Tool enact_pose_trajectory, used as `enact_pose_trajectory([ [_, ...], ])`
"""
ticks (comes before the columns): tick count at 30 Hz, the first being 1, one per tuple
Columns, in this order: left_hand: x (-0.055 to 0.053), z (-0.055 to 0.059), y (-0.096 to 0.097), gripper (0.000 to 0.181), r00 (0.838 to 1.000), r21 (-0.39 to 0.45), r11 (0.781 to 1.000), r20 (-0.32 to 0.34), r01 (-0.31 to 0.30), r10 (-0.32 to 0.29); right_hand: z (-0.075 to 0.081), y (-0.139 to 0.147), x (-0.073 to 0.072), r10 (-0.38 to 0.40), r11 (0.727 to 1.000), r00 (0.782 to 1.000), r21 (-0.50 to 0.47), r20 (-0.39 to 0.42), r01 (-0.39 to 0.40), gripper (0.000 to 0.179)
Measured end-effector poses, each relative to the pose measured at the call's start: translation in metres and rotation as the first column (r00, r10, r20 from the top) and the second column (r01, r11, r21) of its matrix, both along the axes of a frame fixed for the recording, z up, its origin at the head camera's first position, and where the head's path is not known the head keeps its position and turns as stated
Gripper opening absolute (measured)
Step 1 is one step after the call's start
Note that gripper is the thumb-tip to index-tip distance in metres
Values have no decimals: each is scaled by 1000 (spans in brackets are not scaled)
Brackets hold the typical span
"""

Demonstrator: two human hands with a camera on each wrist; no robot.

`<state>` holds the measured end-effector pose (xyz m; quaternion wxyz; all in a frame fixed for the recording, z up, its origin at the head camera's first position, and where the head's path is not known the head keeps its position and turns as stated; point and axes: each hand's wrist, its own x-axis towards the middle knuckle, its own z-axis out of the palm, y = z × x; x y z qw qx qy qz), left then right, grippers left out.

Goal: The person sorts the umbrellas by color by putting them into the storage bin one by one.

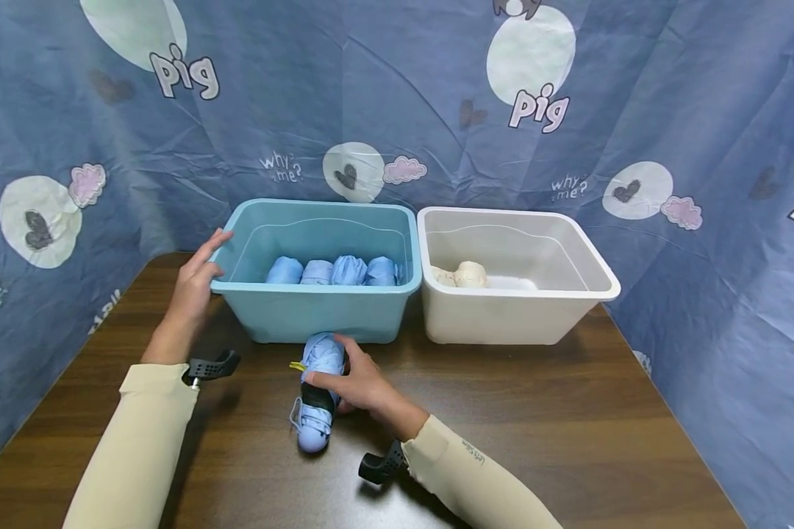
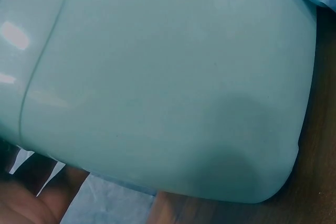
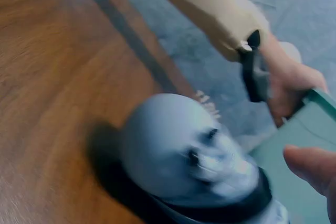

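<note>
A light blue folded umbrella (image 1: 314, 428) with a rounded end, a black middle band and a cord loop lies upright-on in the head view, just in front of the blue bin (image 1: 324, 316). My right hand (image 1: 364, 378) grips its upper part, thumb across the near side. In the right wrist view the umbrella's domed end (image 3: 168, 145) is close and blurred. A small yellow tag (image 1: 297, 366) sticks out at its left. At the bin's left rim, my left hand (image 1: 195, 279) holds the edge. Its fingers show partly behind the bin's wall (image 2: 157, 87) in the left wrist view.
Several blue bundles (image 1: 349, 270) stand in a row inside the blue bin. Right beside it is a white bin (image 1: 496, 323) with cream bundles (image 1: 470, 274) at its left end. Both stand on a brown wooden table (image 1: 536, 411), before a printed blue cloth (image 1: 384, 88).
</note>
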<state>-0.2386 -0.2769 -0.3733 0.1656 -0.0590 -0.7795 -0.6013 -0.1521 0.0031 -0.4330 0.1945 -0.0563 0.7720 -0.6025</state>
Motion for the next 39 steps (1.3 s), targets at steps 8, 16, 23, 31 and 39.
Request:
enact_pose_trajectory([
  [8, -2, 2, -2, 60, 1000, 31, 1000, 5, 4, -4, -2, -21, 2, -52, 947, 971, 296, -233, 122, 91],
  [16, 0, 4, 1, 61, 1000, 54, 999, 4, 3, -4, -4, -19, 0, -41, 941, 955, 310, -295, 136, 86],
  [23, 1, 8, 3, 60, 1000, 32, 999, 16, 8, -9, -3, -14, -4, -68, 964, 968, 236, -243, 126, 86],
  [31, 0, 5, 2, 60, 999, 20, 1000, 31, 11, -12, -5, -9, -2, -80, 978, 977, 175, -199, 116, 83],
  [39, 2, 6, 3, 60, 999, 26, 1000, 44, 12, -13, -8, 0, 0, -58, 997, 986, 49, -159, 67, 83],
])
